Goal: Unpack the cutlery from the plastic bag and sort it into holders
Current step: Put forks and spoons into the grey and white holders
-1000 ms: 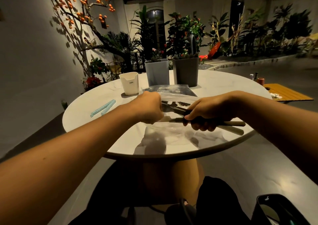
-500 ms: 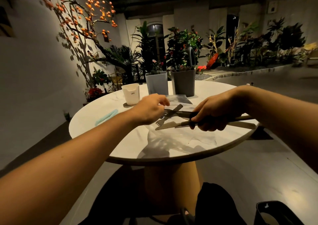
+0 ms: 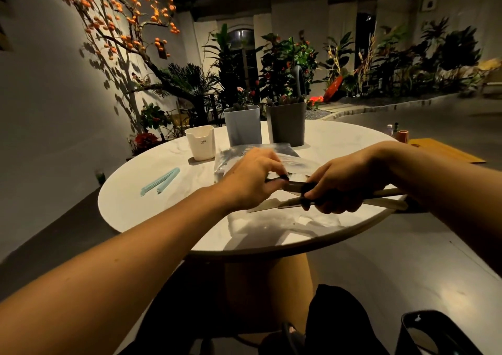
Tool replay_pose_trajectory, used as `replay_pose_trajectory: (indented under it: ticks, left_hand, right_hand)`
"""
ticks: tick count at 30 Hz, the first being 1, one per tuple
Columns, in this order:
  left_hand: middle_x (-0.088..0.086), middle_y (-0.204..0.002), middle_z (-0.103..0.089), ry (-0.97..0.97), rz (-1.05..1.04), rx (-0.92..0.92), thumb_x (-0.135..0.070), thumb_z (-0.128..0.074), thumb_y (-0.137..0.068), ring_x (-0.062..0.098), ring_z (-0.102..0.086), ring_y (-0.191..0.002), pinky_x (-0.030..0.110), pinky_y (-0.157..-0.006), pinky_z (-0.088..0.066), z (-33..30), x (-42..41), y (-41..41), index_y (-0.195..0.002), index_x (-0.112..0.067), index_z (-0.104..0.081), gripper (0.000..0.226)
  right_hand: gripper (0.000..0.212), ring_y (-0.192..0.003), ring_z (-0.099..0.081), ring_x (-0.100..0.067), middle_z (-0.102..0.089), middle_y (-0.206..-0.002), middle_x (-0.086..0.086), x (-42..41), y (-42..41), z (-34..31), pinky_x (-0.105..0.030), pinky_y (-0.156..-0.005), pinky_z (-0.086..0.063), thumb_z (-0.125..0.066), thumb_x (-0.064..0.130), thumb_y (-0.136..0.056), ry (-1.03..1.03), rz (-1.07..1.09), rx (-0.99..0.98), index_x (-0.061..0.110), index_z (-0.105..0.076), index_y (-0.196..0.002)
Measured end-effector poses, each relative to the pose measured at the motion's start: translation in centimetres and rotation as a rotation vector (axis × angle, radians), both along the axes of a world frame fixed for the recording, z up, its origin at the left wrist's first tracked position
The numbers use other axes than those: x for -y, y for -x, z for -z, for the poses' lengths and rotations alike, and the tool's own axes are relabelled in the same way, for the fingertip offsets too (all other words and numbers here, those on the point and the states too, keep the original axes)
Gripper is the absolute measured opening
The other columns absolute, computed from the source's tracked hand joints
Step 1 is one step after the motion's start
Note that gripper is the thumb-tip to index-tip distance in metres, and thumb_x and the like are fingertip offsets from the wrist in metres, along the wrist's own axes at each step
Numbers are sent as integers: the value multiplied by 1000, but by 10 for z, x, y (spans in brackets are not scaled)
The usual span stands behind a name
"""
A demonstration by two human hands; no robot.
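Observation:
My right hand point(image 3: 345, 186) grips a bundle of cutlery point(image 3: 288, 203) by its dark and wooden handles, held level over the round white table point(image 3: 152, 213). Its knife blades point left. My left hand point(image 3: 251, 176) pinches the tip end of one piece in the bundle. The clear plastic bag point(image 3: 296, 160) lies flat on the table just behind both hands. Three holders stand at the back: a white one point(image 3: 201, 142), a light grey one point(image 3: 243, 125) and a dark grey one point(image 3: 288, 123).
Two light blue sticks point(image 3: 160, 182) lie on the table's left side. A white paper or plastic sheet point(image 3: 282, 223) lies under my hands near the front edge. A yellow board point(image 3: 445, 150) with small bottles sits to the right. Plants line the back.
My left hand has shifted along the bundle and now pinches one piece's tip. The fork head seen half a second ago is hidden behind it. My right hand keeps its grip.

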State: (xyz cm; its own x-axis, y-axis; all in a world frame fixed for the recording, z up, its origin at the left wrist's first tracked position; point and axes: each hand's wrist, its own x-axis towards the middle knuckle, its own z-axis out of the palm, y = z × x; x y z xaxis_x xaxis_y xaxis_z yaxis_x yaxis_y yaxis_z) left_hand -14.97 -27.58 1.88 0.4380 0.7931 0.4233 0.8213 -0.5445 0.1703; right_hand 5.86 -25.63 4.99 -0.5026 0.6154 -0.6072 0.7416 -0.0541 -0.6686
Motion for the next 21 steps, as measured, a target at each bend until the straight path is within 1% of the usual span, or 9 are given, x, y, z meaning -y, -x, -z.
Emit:
replay_pose_trajectory:
  ticks: [2, 4, 7, 8, 10, 13, 16, 19, 21]
  left_hand:
    - [-9, -105, -55, -64, 32, 45, -23, -72, -91, 14, -48, -103, 34, -83, -51, 2, -3, -3, -103, -19, -77, 14]
    - [-9, -100, -53, -190, 64, 117, -21, -71, -91, 14, -51, -95, 29, -73, -51, 2, -3, -8, -101, -17, -77, 12]
    - [0, -93, -61, -399, 148, 187, -17, -67, -94, 14, -57, -80, 23, -63, -51, -2, 5, -17, -101, -10, -74, 12]
    - [4, -92, -65, -454, 195, 161, -17, -64, -96, 16, -61, -77, 24, -62, -53, -2, 9, -20, -102, -7, -72, 14]
    - [8, -90, -69, -541, 303, 18, -17, -61, -97, 20, -66, -74, 29, -61, -57, 3, 17, -23, -107, -6, -70, 18]
    - [6, -83, -67, -607, 408, -198, -12, -63, -96, 17, -62, -65, 30, -54, -55, 19, 24, -22, -108, -8, -71, 14]
    - [5, -78, -64, -630, 426, -267, -11, -60, -99, 17, -59, -59, 30, -47, -51, 36, 26, -22, -103, -8, -72, 13]
    - [6, -74, -63, -652, 443, -308, -13, -60, -99, 17, -58, -57, 25, -47, -46, 45, 25, -26, -100, -6, -73, 15]
    - [7, -73, -63, -667, 441, -295, -11, -58, -99, 18, -58, -58, 26, -47, -47, 45, 24, -29, -95, -6, -73, 17]
  right_hand:
    - [26, -55, -40, -11, -52, -75, -5, 0, -1, 3, -18, -49, -36, -48, 20, -103, -2, 9, 9, 6, -60, -121]
    - [25, -56, -41, -11, -53, -76, -6, -1, -2, 6, -18, -49, -36, -49, 20, -102, 2, 15, 14, 6, -60, -121]
    - [25, -56, -44, -11, -57, -78, -7, -5, -1, 13, -19, -50, -37, -51, 19, -102, -30, 81, 10, 6, -61, -120]
    - [24, -56, -44, -11, -58, -78, -7, -6, 0, 16, -19, -50, -37, -51, 19, -101, -45, 117, 0, 6, -62, -119]
    - [25, -56, -45, -11, -61, -78, -8, -8, 1, 21, -19, -50, -37, -50, 21, -102, -69, 182, -44, 5, -63, -117]
    - [27, -53, -43, -9, -62, -72, -5, -7, 3, 22, -19, -50, -35, -45, 22, -104, -102, 231, -117, 3, -64, -106]
    - [26, -53, -41, -9, -55, -69, -4, -4, 7, 23, -20, -53, -33, -44, 24, -103, -127, 249, -129, 6, -62, -100]
    - [32, -60, -47, -12, -56, -74, -4, -9, 12, 27, -22, -58, -37, -45, 34, -104, -122, 291, -166, 7, -61, -108]
    - [40, -65, -51, -15, -59, -79, -5, -15, 16, 28, -26, -61, -41, -45, 40, -103, -143, 271, -150, 6, -62, -116]
